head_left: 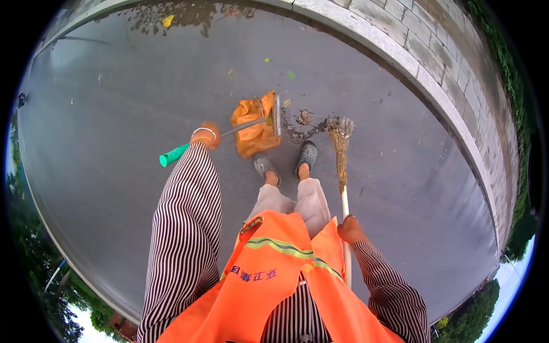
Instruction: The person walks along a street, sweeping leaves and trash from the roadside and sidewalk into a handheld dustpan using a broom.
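My left hand point(207, 136) is closed around the handle of a long-handled dustpan with a green grip point(173, 155). The dustpan's orange fabric bag point(250, 137) rests on the road, its metal-edged mouth facing right. My right hand point(350, 230) grips the pale shaft of a straw broom point(340, 148). The broom's bristles point away from me and touch or nearly touch the road, right of a pile of wet dirt and leaves point(303, 123). This debris lies between the dustpan's mouth and the bristles, just beyond my feet.
A stone curb point(394, 54) curves along the far and right side of the wet grey road point(131, 97), with a paved sidewalk point(426, 48) behind it. Scattered leaves lie about, including a yellow leaf point(167, 21) at the far left. My grey clogs point(307, 154) stand near the dustpan.
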